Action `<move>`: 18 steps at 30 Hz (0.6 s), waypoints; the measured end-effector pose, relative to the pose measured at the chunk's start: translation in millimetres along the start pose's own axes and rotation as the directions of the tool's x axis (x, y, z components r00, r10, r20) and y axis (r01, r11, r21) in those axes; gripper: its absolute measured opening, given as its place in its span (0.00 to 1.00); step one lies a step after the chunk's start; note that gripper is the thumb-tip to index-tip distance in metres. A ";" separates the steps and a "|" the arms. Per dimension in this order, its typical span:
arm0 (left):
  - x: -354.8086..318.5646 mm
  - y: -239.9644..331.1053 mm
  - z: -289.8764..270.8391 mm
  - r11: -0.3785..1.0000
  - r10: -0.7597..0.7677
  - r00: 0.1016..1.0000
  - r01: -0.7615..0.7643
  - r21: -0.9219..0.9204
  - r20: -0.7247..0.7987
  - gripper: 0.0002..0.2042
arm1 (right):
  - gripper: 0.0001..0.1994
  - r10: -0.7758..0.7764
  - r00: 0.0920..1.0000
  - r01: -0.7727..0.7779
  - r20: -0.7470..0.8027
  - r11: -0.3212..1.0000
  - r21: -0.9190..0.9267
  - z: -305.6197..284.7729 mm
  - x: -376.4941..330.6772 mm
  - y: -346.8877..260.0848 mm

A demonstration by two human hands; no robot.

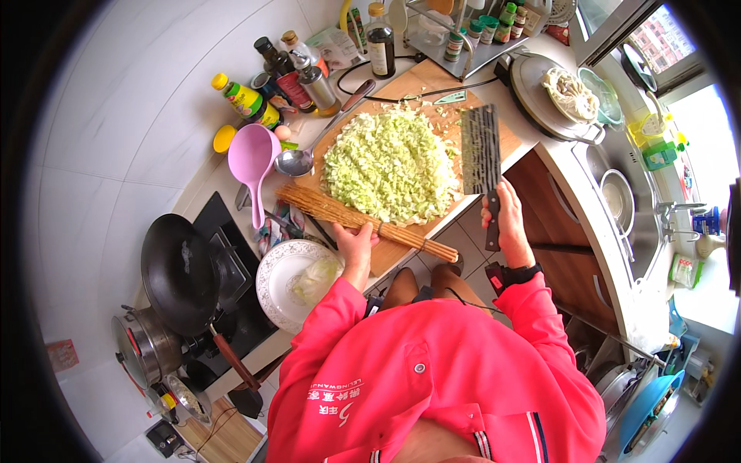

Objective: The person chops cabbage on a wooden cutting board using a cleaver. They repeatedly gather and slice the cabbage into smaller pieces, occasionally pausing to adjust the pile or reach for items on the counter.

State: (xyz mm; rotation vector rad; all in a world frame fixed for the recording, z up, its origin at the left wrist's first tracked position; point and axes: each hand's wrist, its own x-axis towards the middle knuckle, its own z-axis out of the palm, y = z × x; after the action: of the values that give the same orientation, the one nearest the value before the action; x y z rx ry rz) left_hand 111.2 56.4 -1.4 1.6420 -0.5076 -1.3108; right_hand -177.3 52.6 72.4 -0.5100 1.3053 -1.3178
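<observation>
White tiled walls (100,116) curve around a cramped, sunlit kitchen in the head view, with a sink (596,166) to the right and a dark wok (181,270) on the left. On the counter, a wooden cutting board (426,79) carries a broad heap of chopped cabbage (390,166), ringed by sauce bottles, a pink ladle (253,150) and a patterned plate (272,279).

A person in a red jacket (432,339) grips a bundled bamboo brush (328,207) in the left hand (356,253), fingers closed about its bound section, its splayed bristles lying across the lower left of the heap. The right hand (508,220) is wrapped firmly around the black handle of a cleaver (480,150), its blade pointing away from the body beside the heap's right edge. Whether blade or brush touches the board cannot be told.

A wide sweep of either tool could push cabbage over the board's near edge, as the heap lies close to it. Bristles drawn across the cutting edge might snag or shed splinters, and a slip there would put the left fingers at risk.

Cabbage pieces look fine and fairly even, pale green to cream; the cleaver's broad face is streaked with clinging scraps, and the tan brush appears dry.
</observation>
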 end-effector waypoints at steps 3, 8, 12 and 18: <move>1.9 0.1 -0.1 1.000 -0.012 1.000 0.012 0.017 -0.005 0.29 | 0.17 -0.015 1.000 0.015 -0.025 1.000 0.018 -33.3 18.3 -6.9; 3.4 0.6 0.7 0.999 -0.018 0.999 0.019 0.041 -0.033 0.30 | 0.15 -0.018 1.000 0.018 -0.011 0.999 -0.036 -68.3 49.9 -3.8; -0.2 3.6 1.9 0.999 -0.008 0.999 0.010 0.042 -0.035 0.27 | 0.12 0.051 0.998 -0.053 0.042 0.998 0.027 -70.7 55.6 9.1; -1.9 6.6 2.3 0.999 0.010 0.999 -0.008 0.050 -0.034 0.22 | 0.12 0.154 0.972 -0.156 0.176 0.988 -0.004 -26.5 44.5 32.6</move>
State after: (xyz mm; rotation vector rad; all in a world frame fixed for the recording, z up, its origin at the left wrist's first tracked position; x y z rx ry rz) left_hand 109.9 53.8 5.3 1.6983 -0.5302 -1.2705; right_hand -198.8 32.1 18.9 -0.4958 1.1670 -1.1234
